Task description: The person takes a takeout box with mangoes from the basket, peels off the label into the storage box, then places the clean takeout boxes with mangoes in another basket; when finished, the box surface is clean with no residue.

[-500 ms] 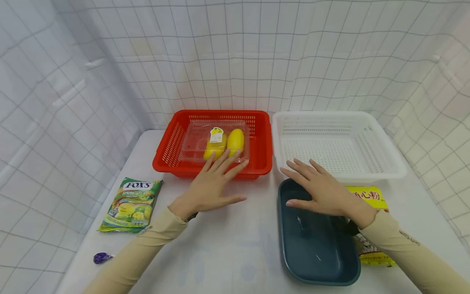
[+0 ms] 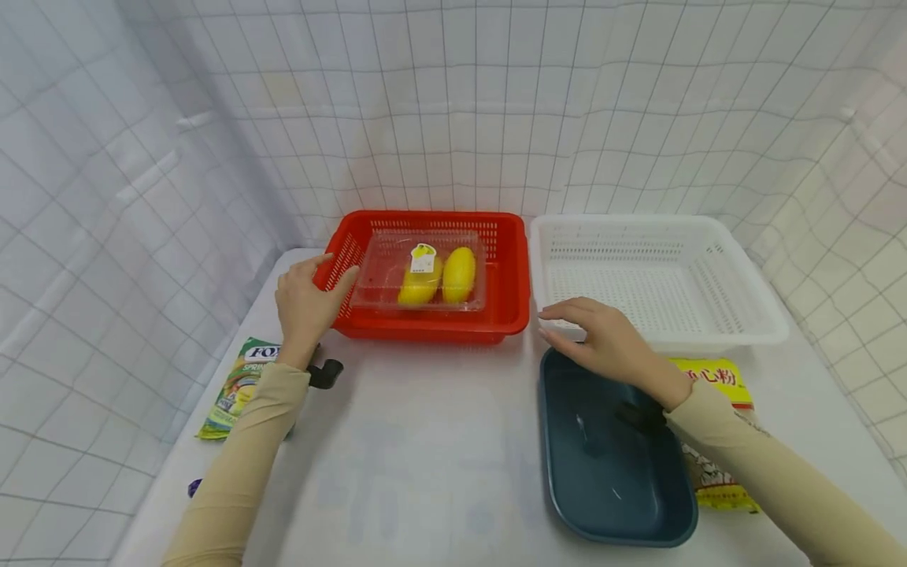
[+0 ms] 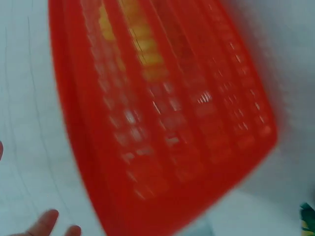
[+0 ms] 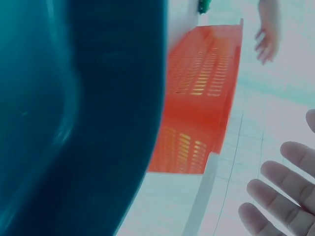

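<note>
In the head view my left hand is at the left end of the red basket, thumb and fingers apart; whether it touches the rim I cannot tell. A clear plastic box with two yellow fruits lies inside that basket. The left wrist view shows the basket's slotted side close up. My right hand hovers over the far end of a dark blue tub, beside the near rim of the white basket, holding nothing. Its relaxed fingers are spread in the right wrist view.
A green candy bag lies at the left, partly behind my left arm, with a small purple item nearer me. A yellow and red food packet is partly under my right sleeve. Gridded cloth stands behind the baskets.
My left hand has moved left, from before the red basket to its left end. My right hand has turned slightly, its fingers closer together. The head view has shifted a little.
</note>
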A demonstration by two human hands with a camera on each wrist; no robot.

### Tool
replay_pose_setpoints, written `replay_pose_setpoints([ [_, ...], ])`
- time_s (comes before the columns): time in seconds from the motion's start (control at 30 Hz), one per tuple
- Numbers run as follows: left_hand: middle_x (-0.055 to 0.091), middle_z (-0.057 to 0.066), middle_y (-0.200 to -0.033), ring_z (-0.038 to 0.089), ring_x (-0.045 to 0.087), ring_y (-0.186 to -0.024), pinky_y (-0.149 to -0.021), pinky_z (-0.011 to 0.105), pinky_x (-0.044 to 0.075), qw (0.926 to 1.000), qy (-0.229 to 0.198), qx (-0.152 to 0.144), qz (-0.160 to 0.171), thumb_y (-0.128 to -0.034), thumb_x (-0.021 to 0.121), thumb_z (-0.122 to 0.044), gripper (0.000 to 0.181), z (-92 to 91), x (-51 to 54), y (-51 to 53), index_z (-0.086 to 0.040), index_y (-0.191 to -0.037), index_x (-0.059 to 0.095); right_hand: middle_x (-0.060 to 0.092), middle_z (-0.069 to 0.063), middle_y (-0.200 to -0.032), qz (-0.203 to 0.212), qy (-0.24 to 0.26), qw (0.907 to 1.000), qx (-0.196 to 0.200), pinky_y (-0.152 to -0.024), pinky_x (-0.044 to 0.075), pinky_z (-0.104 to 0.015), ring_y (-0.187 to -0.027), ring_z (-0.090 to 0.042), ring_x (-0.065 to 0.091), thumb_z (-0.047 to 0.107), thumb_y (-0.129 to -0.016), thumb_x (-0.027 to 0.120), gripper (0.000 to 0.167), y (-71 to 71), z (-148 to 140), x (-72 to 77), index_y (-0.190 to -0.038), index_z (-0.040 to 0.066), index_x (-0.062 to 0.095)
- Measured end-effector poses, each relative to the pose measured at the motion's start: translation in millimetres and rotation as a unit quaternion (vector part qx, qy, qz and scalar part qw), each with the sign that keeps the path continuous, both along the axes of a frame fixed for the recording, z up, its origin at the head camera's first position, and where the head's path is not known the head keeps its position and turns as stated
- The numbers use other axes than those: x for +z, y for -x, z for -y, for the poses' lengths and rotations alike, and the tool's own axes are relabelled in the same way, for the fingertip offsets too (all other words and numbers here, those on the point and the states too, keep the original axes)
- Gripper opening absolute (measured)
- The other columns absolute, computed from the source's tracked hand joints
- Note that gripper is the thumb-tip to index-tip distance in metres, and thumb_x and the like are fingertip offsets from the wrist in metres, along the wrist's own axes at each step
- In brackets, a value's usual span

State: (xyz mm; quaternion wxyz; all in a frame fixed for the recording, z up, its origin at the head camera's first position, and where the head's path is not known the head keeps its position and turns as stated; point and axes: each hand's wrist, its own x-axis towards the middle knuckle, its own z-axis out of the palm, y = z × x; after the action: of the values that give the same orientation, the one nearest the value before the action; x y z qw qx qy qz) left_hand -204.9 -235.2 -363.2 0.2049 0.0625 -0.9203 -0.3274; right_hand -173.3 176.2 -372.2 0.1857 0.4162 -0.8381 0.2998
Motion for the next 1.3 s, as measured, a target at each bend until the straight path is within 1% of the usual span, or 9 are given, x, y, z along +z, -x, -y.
replay_pose_setpoints([
  [0.13,0.042,0.022,-0.134,0.037,0.035,-0.12,-0.094,0.053,0.034,0.9931,-0.045,0.036,0.102,-0.0822,0.053,-0.067,0.09,22.0,-10.1,6.3,-0.005,-0.144,0.036,0.069,-0.002,-0.104,0.034,0.018,0.9993,-0.001,-0.079,0.054,-0.038,-0.097,-0.018,0.063,0.015,-0.083,0.073,0.027,8.4,11.6,1.3,-0.108,0.006,0.07],
  [0.27,0.045,0.022,-0.129,0.032,0.047,-0.109,-0.086,0.037,0.048,0.9761,-0.134,0.04,0.166,-0.0812,0.052,-0.07,0.096,32.6,-23.7,13.1,-0.003,-0.146,0.031,0.069,-0.003,-0.102,0.084,0.024,0.9959,-0.022,-0.076,0.054,-0.039,-0.093,-0.021,0.063,0.019,-0.086,0.071,0.027,19.3,23.0,2.9,-0.108,0.004,0.07],
  [0.4,0.053,0.015,-0.116,0.021,0.053,-0.094,-0.067,0.018,0.048,0.9536,-0.26,0.063,0.139,-0.0907,0.054,-0.053,0.071,36.0,-37.9,19.2,-0.004,-0.14,0.044,0.07,-0.005,-0.099,0.126,0.038,0.9904,-0.04,-0.074,0.054,-0.041,-0.089,-0.021,0.062,0.019,-0.088,0.069,0.025,32.8,33.4,5.7,-0.107,0.003,0.07],
  [0.5,0.055,0.011,-0.113,0.02,0.054,-0.093,-0.065,0.017,0.046,0.9322,-0.341,0.076,0.094,-0.0948,0.056,-0.038,0.052,33.8,-42.7,21.7,-0.004,-0.135,0.053,0.07,-0.005,-0.097,0.14,0.048,0.9878,-0.05,-0.074,0.055,-0.039,-0.086,-0.018,0.062,0.02,-0.089,0.068,0.024,41.8,40.0,8.7,-0.107,0.004,0.071],
  [0.67,0.057,0.012,-0.117,0.022,0.056,-0.097,-0.071,0.021,0.049,0.9143,-0.388,0.086,0.077,-0.094,0.059,-0.035,0.049,29.5,-44.2,23.8,-0.006,-0.133,0.055,0.069,-0.005,-0.099,0.171,0.037,0.9824,-0.064,-0.072,0.055,-0.032,-0.083,-0.018,0.062,0.026,-0.09,0.067,0.029,53.8,51.1,14.4,-0.109,0.004,0.07],
  [0.8,0.057,0.011,-0.118,0.022,0.056,-0.099,-0.071,0.021,0.05,0.9033,-0.412,0.093,0.074,-0.0938,0.059,-0.035,0.048,29.1,-43.9,23.7,-0.009,-0.134,0.055,0.069,-0.007,-0.102,0.222,0.021,0.9718,-0.076,-0.072,0.055,-0.032,-0.086,-0.02,0.061,0.03,-0.091,0.064,0.034,68.2,63.2,23.3,-0.112,0.004,0.068],
  [0.97,0.056,0.013,-0.119,0.019,0.057,-0.094,-0.072,0.024,0.05,0.8946,-0.431,0.09,0.074,-0.0941,0.059,-0.033,0.047,28.3,-44.0,23.7,-0.01,-0.135,0.055,0.063,-0.011,-0.114,0.319,-0.002,0.9404,-0.119,-0.08,0.053,-0.038,-0.097,-0.025,0.058,0.043,-0.092,0.059,0.05,92.7,76.9,35.7,-0.124,0.005,0.06],
  [1.17,0.056,0.014,-0.123,0.019,0.057,-0.098,-0.08,0.028,0.05,0.8952,-0.429,0.088,0.081,-0.0951,0.057,-0.035,0.047,27.0,-43.1,21.5,-0.012,-0.136,0.054,0.044,-0.015,-0.137,0.463,-0.01,0.8767,-0.129,-0.09,0.048,-0.045,-0.109,-0.032,0.054,0.052,-0.091,0.055,0.076,109.9,91.8,37.7,-0.145,0.004,0.031],
  [1.3,0.056,0.015,-0.125,0.022,0.057,-0.101,-0.078,0.026,0.051,0.8922,-0.435,0.089,0.083,-0.0951,0.057,-0.035,0.047,28.4,-42.5,19.7,-0.013,-0.136,0.054,0.028,-0.015,-0.149,0.528,0.018,0.8398,-0.126,-0.096,0.043,-0.047,-0.122,-0.033,0.044,0.05,-0.092,0.055,0.083,116.4,101.9,32.3,-0.149,0.003,0.017],
])
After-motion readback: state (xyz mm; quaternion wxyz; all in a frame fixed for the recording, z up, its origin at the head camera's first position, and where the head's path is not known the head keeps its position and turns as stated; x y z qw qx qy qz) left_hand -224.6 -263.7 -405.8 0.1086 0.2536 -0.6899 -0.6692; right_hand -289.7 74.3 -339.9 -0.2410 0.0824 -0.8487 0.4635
